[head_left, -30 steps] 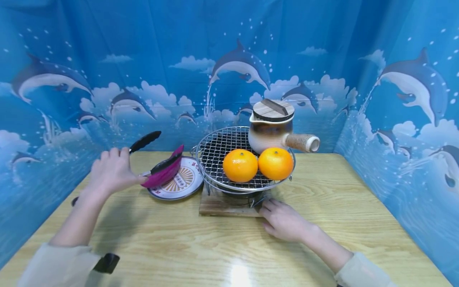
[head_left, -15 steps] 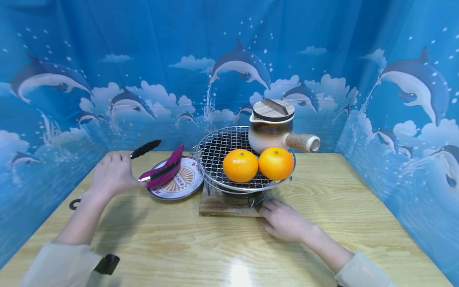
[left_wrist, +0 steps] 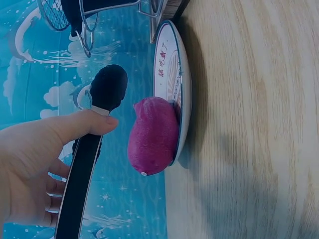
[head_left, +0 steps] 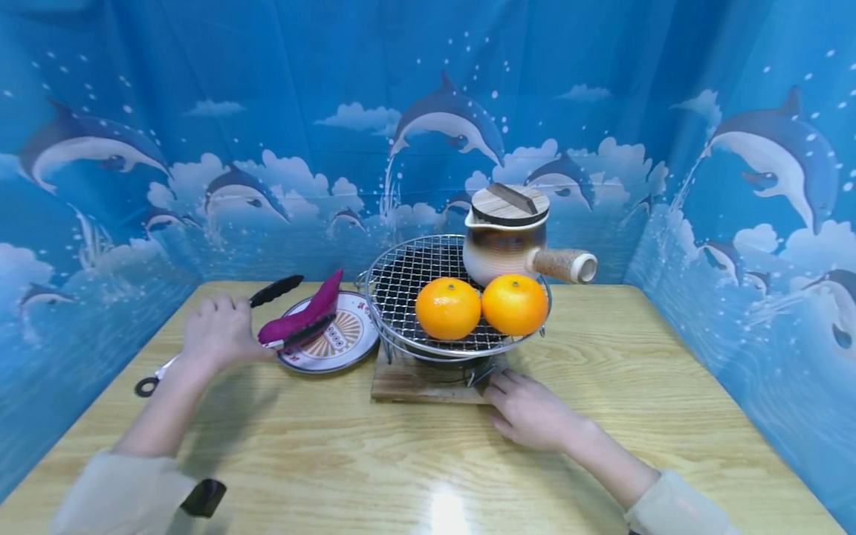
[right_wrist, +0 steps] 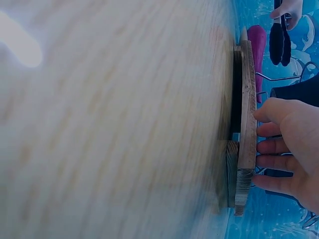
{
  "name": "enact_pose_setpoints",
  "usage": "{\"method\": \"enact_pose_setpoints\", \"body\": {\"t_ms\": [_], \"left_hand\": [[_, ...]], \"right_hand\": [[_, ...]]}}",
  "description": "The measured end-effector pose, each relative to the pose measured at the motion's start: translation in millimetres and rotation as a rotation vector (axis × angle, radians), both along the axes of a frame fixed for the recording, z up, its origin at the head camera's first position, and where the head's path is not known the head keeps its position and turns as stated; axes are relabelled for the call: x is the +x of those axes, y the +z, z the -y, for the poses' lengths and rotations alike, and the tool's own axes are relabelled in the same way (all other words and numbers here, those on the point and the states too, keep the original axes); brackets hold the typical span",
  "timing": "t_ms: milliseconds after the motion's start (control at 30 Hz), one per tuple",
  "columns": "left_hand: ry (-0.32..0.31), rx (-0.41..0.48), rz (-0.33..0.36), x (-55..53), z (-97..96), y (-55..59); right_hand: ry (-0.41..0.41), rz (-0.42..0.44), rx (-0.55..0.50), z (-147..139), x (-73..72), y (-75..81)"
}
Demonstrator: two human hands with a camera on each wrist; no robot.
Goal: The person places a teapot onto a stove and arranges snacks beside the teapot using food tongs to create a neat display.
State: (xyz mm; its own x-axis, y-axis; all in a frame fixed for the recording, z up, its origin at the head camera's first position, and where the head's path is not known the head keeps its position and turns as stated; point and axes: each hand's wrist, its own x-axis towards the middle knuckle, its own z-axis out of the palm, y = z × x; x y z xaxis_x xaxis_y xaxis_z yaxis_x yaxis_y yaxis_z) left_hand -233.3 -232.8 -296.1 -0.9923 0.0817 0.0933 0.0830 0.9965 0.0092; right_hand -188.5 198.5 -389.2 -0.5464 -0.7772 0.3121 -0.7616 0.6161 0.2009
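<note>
My left hand (head_left: 219,334) grips a pair of tongs (head_left: 276,290) with black tips, its thumb along one arm in the left wrist view. The tong arms stand spread apart, one tip behind and one in front of a purple sweet potato (head_left: 304,313). That sweet potato lies on a patterned plate (head_left: 364,316), one end jutting past the rim on the left. My right hand (head_left: 531,409) touches the wooden board (head_left: 417,390) under the grill at its front right corner. In the right wrist view its fingertips rest along the edge of the board (right_wrist: 247,109).
A round wire grill (head_left: 404,260) stands on the board, right of the plate. On it are two oranges (head_left: 448,308) and a lidded clay pot (head_left: 501,256) whose side handle points right. A dolphin-print curtain (head_left: 428,89) encloses the wooden table (head_left: 321,461).
My left hand has shifted slightly right and down with the tongs. The near tong arm has slid from across the sweet potato to its front edge. My right hand has not moved.
</note>
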Motion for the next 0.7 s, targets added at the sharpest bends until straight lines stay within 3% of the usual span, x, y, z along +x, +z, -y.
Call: {"method": "enact_pose_setpoints", "body": {"t_ms": [700], "left_hand": [[0.003, 0.009, 0.044, -2.3, 1.6, -8.2]], "right_hand": [[-0.019, 0.022, 0.010, 0.1, 0.8, 0.6]]}}
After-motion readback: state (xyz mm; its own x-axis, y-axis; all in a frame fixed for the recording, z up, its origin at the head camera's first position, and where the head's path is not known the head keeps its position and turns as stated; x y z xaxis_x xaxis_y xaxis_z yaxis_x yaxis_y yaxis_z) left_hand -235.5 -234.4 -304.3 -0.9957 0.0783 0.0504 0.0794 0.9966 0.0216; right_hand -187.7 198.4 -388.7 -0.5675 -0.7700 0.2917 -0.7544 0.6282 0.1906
